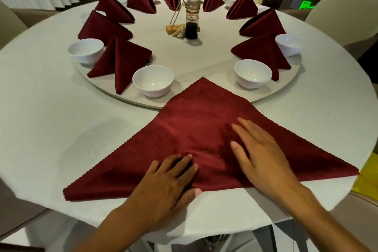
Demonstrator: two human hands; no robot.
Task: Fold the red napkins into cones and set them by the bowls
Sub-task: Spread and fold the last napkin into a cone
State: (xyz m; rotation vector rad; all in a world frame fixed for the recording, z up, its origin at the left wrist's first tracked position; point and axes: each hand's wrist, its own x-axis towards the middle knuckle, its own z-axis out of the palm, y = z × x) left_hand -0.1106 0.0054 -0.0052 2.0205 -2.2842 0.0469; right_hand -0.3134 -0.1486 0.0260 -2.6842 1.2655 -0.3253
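9 folded cones (119, 61) were already stood on the turntable (204, 63) beside white bowls (153, 81). 1 red napkin (196, 129) was laid flat at the near table edge, folded only into a triangle, its tip reaching between the 2 nearest bowls. It was pressed down by the left hand (169, 182) and the right hand (259, 153), fingers spread flat. Shaping into a cone and placement beside a bowl were judged still left.

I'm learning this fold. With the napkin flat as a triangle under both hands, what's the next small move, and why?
Probably lift one long corner up to the top point. The napkin lies flat as a triangle, left hand and right hand pressing near its folded edge, and its side corners are not yet folded.
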